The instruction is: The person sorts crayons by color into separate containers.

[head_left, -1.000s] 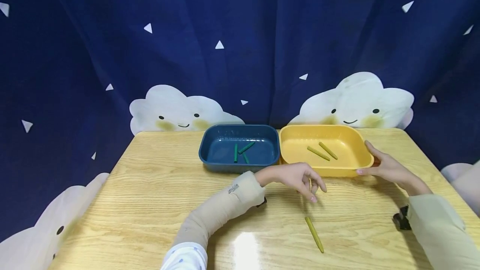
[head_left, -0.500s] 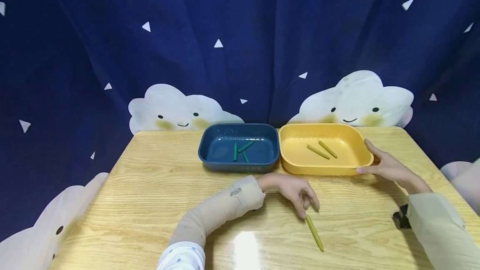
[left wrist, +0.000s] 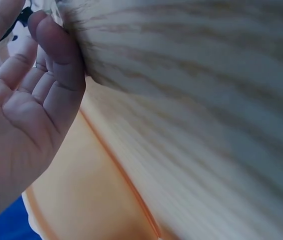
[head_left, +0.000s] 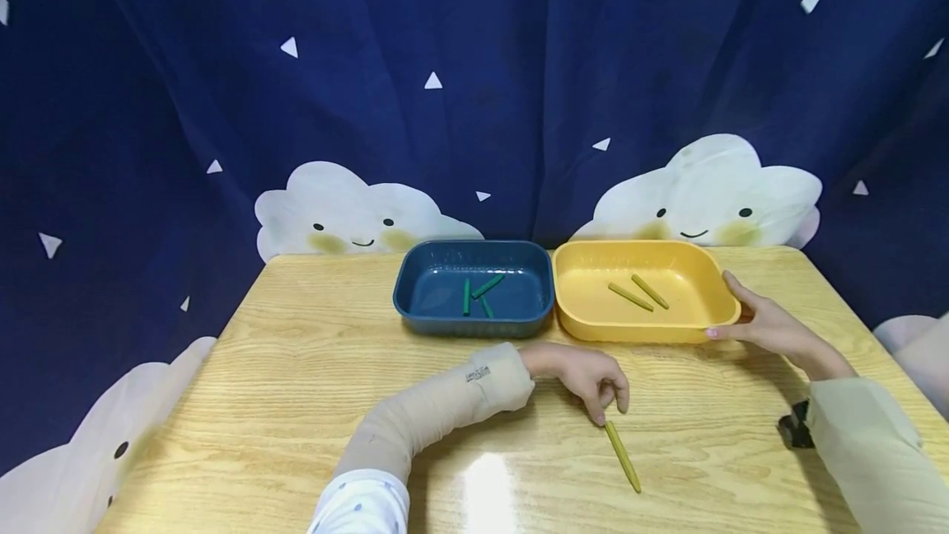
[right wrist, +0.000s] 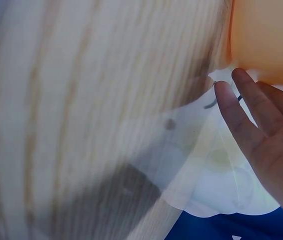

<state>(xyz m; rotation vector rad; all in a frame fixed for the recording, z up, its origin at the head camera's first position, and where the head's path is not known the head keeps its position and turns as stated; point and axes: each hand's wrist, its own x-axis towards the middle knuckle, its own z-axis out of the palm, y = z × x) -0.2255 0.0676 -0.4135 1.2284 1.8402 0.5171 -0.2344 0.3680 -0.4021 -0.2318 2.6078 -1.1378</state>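
Note:
A yellow crayon (head_left: pixel 623 457) lies slantwise on the wooden table. At its far end are the fingertips of my left hand (head_left: pixel 586 376); whether they pinch it or only touch it is hidden. Bent fingers (left wrist: pixel 64 65) show in the left wrist view, without the crayon. My right hand (head_left: pixel 778 332) rests against the right end of the yellow tray (head_left: pixel 638 332), thumb at its front corner and fingers along its side. These fingers (right wrist: pixel 259 107) look straight in the right wrist view. Two yellow crayons (head_left: pixel 631 297) lie inside this tray.
A dark blue tray (head_left: pixel 474 325) stands directly left of the yellow one, holding three green crayons (head_left: pixel 466 297). Behind the table (head_left: pixel 311 369) hangs a navy curtain (head_left: pixel 474 89) with white clouds and triangles. A black object (head_left: pixel 797 427) is under the right wrist.
My left hand has come down toward the front of the table, its fingertips arriving at the yellow crayon's far end. The right hand stays at the yellow tray.

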